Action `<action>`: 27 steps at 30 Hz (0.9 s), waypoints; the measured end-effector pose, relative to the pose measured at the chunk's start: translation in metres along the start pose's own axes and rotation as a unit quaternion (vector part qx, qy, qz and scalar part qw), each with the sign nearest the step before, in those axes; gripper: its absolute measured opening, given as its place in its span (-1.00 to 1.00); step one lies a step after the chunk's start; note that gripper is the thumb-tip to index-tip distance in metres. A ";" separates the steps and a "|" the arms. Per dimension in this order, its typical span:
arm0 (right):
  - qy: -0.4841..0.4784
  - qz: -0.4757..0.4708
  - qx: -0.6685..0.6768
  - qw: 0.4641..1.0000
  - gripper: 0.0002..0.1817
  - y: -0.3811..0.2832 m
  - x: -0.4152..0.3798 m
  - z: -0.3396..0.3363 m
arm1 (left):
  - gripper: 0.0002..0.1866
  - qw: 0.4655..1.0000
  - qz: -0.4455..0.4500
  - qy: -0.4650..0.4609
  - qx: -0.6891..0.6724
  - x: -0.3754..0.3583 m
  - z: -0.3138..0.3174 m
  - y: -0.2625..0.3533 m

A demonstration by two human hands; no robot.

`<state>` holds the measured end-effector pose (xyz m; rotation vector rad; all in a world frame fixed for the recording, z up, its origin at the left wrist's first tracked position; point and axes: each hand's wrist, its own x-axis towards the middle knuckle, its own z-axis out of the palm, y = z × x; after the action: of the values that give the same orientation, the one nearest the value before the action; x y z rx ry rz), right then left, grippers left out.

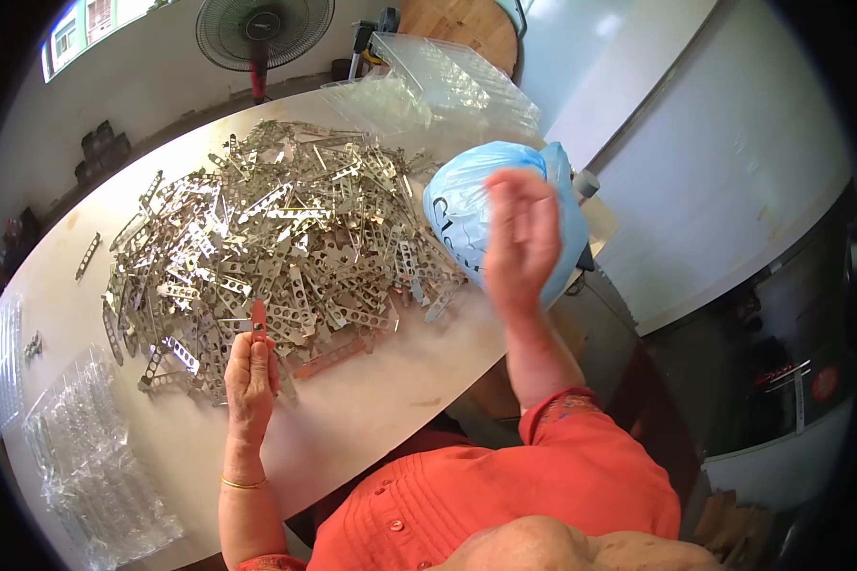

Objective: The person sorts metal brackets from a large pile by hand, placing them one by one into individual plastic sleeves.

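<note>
My left hand is closed near the front of a big heap of perforated metal strips. Pinched between its thumb and fingers is a small flat metal piece, upright and reflecting red. A thin bright strip sticks out to its left, overlapping the heap in this view. My right hand is raised in front of a stuffed light blue plastic bag with dark lettering. Its fingers are stretched upward, slightly curved and a little blurred, with nothing visible in them.
Clear plastic trays stand at the table's back right. Crinkled clear plastic packaging lies at the left, beside a few small metal bits. One loose strip lies left of the heap. A fan stands behind the table.
</note>
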<state>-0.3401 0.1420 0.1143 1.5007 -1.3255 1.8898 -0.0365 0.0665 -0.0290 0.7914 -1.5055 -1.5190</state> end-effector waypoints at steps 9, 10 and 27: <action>-0.246 0.135 -0.446 0.850 -0.77 0.119 0.080 -0.110 | -0.78 1.000 0.011 -0.003 0.021 0.002 0.001 -0.001; -0.324 0.172 -0.494 0.788 -0.73 0.122 0.083 -0.112 | -0.78 1.000 0.006 -0.003 0.026 0.002 0.001 -0.001; -0.329 0.105 -0.486 0.803 -0.79 0.139 0.070 -0.080 | -0.79 0.999 -0.003 -0.005 0.033 0.000 0.001 -0.001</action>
<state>-0.5144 0.1261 0.1188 1.4279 -2.3231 0.4373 -0.0373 0.0663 -0.0304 0.8280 -1.5685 -1.4854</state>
